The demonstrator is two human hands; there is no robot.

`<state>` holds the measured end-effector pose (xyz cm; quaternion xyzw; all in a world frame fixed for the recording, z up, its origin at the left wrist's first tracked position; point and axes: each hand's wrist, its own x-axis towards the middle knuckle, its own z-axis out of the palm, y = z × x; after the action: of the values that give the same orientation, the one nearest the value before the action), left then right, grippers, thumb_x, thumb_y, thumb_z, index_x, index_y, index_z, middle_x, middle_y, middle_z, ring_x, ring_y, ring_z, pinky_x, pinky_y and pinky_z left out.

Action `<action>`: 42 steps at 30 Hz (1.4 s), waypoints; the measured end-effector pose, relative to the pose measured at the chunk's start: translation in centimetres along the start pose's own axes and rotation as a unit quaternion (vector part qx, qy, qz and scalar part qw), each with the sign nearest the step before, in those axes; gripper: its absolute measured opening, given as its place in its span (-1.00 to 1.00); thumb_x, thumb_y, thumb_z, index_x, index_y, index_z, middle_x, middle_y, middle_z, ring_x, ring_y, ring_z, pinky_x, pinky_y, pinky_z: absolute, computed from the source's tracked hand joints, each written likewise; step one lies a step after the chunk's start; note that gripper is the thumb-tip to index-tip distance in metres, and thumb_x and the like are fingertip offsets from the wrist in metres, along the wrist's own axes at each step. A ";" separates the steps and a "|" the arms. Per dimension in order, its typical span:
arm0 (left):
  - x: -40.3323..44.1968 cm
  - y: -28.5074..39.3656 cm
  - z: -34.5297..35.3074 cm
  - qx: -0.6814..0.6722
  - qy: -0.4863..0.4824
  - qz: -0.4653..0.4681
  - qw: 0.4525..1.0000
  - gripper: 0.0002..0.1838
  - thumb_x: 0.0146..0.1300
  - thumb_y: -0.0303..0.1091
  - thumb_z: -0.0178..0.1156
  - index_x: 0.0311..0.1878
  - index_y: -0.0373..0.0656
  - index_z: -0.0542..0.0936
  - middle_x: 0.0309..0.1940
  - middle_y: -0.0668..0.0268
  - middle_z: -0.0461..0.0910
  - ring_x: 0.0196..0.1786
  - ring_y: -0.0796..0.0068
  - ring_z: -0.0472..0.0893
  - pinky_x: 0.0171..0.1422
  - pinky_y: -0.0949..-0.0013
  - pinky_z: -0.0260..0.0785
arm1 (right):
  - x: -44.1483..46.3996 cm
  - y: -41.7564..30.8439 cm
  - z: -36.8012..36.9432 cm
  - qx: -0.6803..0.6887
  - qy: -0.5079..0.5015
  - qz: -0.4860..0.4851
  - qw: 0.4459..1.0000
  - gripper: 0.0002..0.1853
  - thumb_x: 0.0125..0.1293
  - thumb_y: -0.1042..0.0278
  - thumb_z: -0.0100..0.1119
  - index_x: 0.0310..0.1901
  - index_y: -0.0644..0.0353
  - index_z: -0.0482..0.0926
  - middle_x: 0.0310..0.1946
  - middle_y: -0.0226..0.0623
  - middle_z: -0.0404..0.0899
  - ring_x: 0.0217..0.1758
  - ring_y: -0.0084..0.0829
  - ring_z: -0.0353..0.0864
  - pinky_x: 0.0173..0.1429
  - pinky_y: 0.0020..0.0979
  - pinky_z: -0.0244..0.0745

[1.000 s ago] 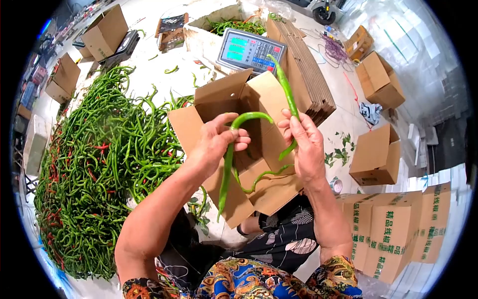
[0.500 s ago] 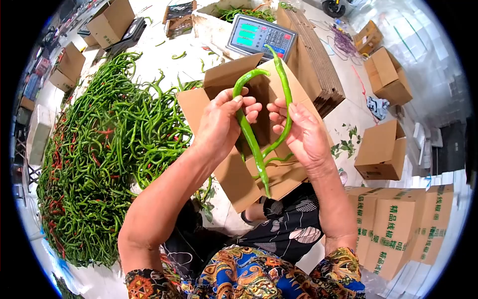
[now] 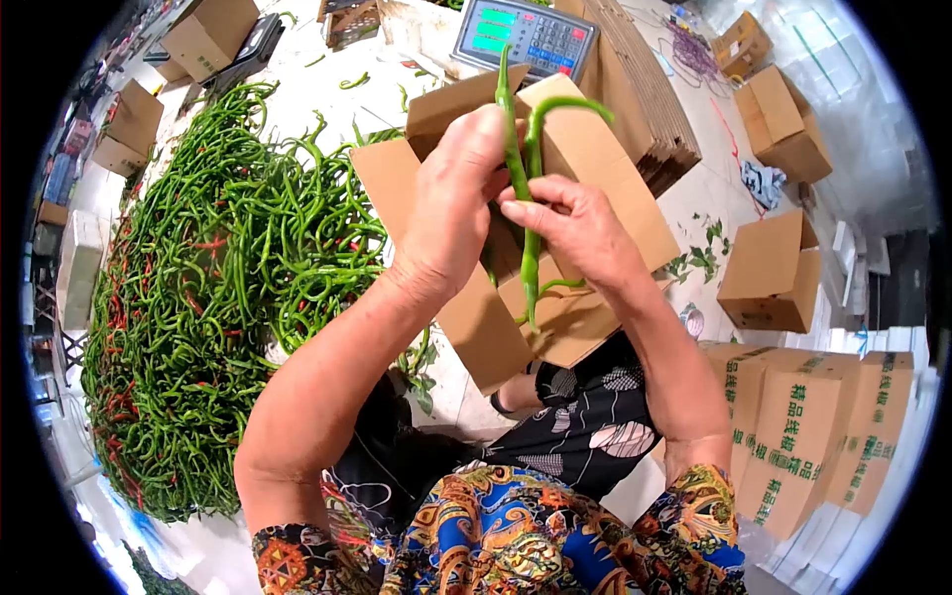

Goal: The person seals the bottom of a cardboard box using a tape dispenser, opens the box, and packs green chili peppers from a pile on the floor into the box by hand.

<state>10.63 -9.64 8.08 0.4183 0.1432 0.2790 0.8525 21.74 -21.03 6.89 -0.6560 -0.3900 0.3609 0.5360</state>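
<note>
My left hand (image 3: pixel 459 188) is closed, its back turned up and its fingers mostly hidden, around a long green chili pepper (image 3: pixel 510 124) whose thin end points up. Beside it, my right hand (image 3: pixel 578 226) pinches at a second green chili pepper (image 3: pixel 532 273) with a hooked top, its lower end hanging down. The two peppers lie close together, and where they cross the fingers I cannot tell exactly which finger holds which. Below both hands stands an open cardboard box (image 3: pixel 483 332) with its flaps spread and a few green peppers partly visible inside.
A large heap of green chili peppers (image 3: pixel 208 327), with some red ones, covers the floor at left. Behind the box are a digital scale (image 3: pixel 526 38) and stacked flat cardboard (image 3: pixel 645 99). Printed cartons (image 3: pixel 793 426) and an open carton (image 3: pixel 769 273) stand at right.
My hands have come together, bringing the two peppers side by side. My left hand has turned its back upward and risen slightly. The hooked pepper top now points right.
</note>
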 end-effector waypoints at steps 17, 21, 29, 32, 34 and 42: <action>-4.6 7.3 -13.0 0.181 0.164 0.006 0.970 -0.63 0.40 -0.35 0.06 0.20 -0.30 0.40 -0.41 0.44 0.36 -0.33 0.59 0.37 -0.26 0.50 0.24 | 6.3 6.5 -0.7 -0.465 -0.344 0.056 0.814 -0.82 0.07 0.49 0.12 -0.30 0.22 0.68 -0.32 -0.06 0.67 -0.19 -0.10 0.66 -0.11 -0.19 0.53; -8.3 7.8 -20.4 0.134 0.251 0.030 0.958 -0.62 0.42 -0.36 0.07 0.24 -0.28 0.36 -0.38 0.43 0.33 -0.30 0.58 0.38 -0.29 0.56 0.23 | 9.2 10.1 1.1 -0.464 -0.363 0.087 0.803 -0.85 0.05 0.47 0.13 -0.35 0.21 0.67 -0.36 -0.08 0.66 -0.22 -0.09 0.65 -0.15 -0.20 0.52; -14.6 4.1 -27.0 0.168 0.408 -0.034 0.897 -0.72 0.41 -0.34 0.08 0.13 -0.20 0.42 -0.39 0.44 0.42 -0.31 0.59 0.46 -0.31 0.58 0.31 | 12.2 16.5 4.0 -0.459 -0.380 0.062 0.801 -0.88 0.08 0.32 0.20 -0.34 0.10 0.64 -0.37 -0.13 0.65 -0.24 -0.16 0.63 -0.25 -0.17 0.49; -16.4 1.6 -28.0 0.139 0.415 -0.067 0.897 -0.76 0.41 -0.36 0.06 0.08 -0.19 0.44 -0.39 0.43 0.43 -0.31 0.58 0.46 -0.32 0.58 0.32 | 12.8 24.5 6.4 -0.426 -0.322 0.216 0.817 -0.79 0.18 0.35 0.07 -0.19 0.11 0.65 -0.23 -0.15 0.68 -0.14 -0.14 0.64 -0.08 -0.13 0.50; -17.4 0.5 -28.2 0.130 0.418 -0.094 0.894 -0.77 0.42 -0.38 0.05 0.08 -0.18 0.44 -0.38 0.43 0.44 -0.30 0.59 0.47 -0.32 0.57 0.32 | 11.4 29.1 7.1 -0.425 -0.249 0.100 0.864 -0.74 0.18 0.40 0.03 -0.13 0.12 0.66 -0.14 -0.13 0.66 -0.05 -0.15 0.62 0.02 -0.17 0.49; -18.5 -0.9 -28.4 0.124 0.453 -0.106 0.876 -0.77 0.45 -0.35 0.03 0.11 -0.16 0.45 -0.41 0.44 0.43 -0.35 0.60 0.46 -0.31 0.57 0.29 | 12.5 19.4 3.6 -0.515 -0.471 0.110 0.708 -0.78 0.19 0.34 0.06 -0.25 0.17 0.68 -0.19 -0.11 0.67 -0.08 -0.14 0.64 -0.09 -0.18 0.51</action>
<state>-17.47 -3.13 -9.76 0.3310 0.5909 0.3262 0.6594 26.39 -10.62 -13.51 -0.6132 -0.6420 0.4230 -0.1816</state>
